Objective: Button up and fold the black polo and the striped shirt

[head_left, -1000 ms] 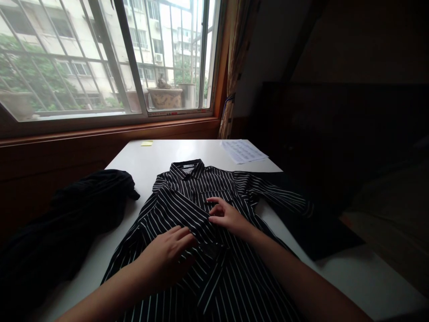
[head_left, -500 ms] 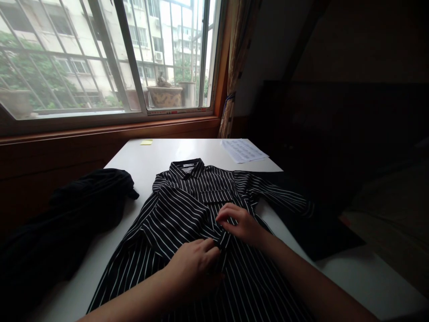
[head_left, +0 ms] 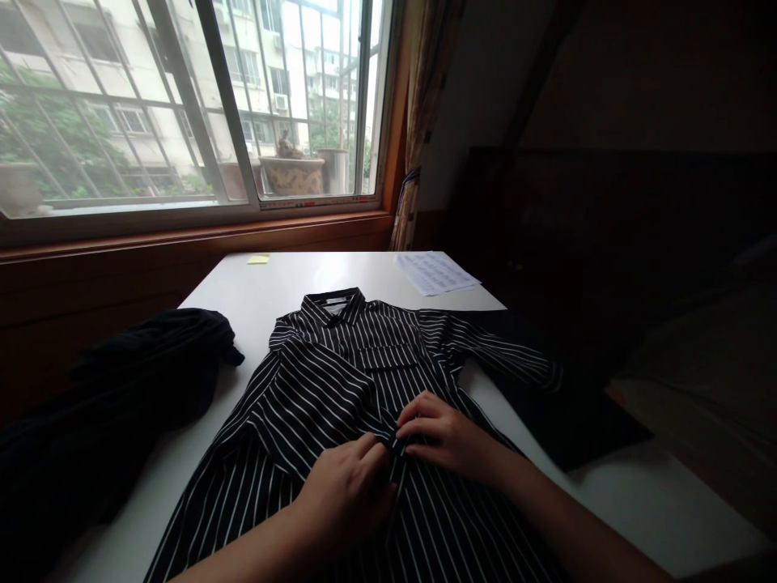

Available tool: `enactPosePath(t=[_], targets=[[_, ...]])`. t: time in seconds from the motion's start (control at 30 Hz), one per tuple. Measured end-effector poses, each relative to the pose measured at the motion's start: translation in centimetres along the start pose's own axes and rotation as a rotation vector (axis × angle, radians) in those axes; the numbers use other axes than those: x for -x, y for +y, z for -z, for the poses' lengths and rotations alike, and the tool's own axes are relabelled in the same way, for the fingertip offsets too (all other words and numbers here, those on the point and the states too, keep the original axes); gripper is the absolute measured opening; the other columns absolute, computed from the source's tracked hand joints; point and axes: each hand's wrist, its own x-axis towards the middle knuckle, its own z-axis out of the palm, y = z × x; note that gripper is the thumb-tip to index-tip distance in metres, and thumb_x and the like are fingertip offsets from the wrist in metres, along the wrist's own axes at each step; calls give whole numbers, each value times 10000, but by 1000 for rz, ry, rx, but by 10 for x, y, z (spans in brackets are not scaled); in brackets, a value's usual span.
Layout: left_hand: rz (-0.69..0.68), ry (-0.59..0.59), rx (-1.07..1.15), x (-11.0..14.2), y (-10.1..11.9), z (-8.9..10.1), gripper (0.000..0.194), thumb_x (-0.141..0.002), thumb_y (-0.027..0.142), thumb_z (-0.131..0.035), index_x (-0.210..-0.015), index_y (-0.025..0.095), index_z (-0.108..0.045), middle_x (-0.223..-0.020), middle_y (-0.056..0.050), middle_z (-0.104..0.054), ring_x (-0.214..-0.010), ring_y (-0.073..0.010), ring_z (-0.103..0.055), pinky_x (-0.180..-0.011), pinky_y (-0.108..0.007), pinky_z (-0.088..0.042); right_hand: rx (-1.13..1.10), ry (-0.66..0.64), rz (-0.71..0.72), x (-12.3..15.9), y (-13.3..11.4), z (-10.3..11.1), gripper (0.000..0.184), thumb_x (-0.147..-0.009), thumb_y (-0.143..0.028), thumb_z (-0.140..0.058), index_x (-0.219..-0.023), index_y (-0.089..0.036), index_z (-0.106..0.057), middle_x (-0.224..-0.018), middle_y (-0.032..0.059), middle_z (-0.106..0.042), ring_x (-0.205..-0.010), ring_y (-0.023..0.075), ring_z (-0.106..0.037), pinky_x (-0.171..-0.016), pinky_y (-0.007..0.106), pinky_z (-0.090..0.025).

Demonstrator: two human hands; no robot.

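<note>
A black shirt with white stripes (head_left: 394, 344) lies front up, collar away from me. Its left-hand sleeve (head_left: 316, 385) is folded across the front, and the cuff end reaches my hands. My left hand (head_left: 349, 490) is closed on the cuff, its fingertips mostly hidden behind the knuckles. Just to the right, my right hand (head_left: 446, 437) has its fingers bent and pinched at the same cuff edge. The other sleeve (head_left: 501, 352) stretches out to the right.
The shirt lies on a white table (head_left: 261, 279). A dark bundled garment (head_left: 151, 364) sits at the left edge. Printed sheets (head_left: 434, 273) and a yellow sticky note (head_left: 258, 259) lie at the far side. Dark flat material (head_left: 564, 429) is under the right sleeve.
My right hand has come down from above the shirt front to the cuff beside my left hand. My left hand stays at the cuff. The view has shifted slightly.
</note>
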Motion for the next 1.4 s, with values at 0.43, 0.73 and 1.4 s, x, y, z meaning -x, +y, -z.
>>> enactPosePath(t=[0.43, 0.73, 1.4], targets=[[79, 343, 233, -7, -20, 14, 237, -889, 175, -617, -1110, 257, -594, -1063, -31, -566, -807, -140, -606, -698, -276, -530, 36, 145, 68, -33, -24, -4, 131, -931, -336, -616, -948, -240, -703, -956, 57, -615, -937, 201, -569, -851, 362, -486], [122, 271, 312, -16, -33, 21, 113, -940, 239, -561, -881, 190, -643, -838, -15, -630, -759, -151, -598, -702, -267, -481, -41, 109, 14, -24, -32, -3, 83, -925, -294, -609, -930, -231, -663, -910, 42, -614, -839, 171, -592, -759, 311, -504], [201, 128, 492, -22, -30, 35, 182, -912, 271, -590, -824, 174, -716, -867, -34, -693, -834, -174, -638, -772, -269, -480, 37, -157, -142, -1, -26, -11, 304, -863, -182, -684, -1152, -264, -641, -1056, 31, -627, -963, 189, -598, -872, 310, -494]])
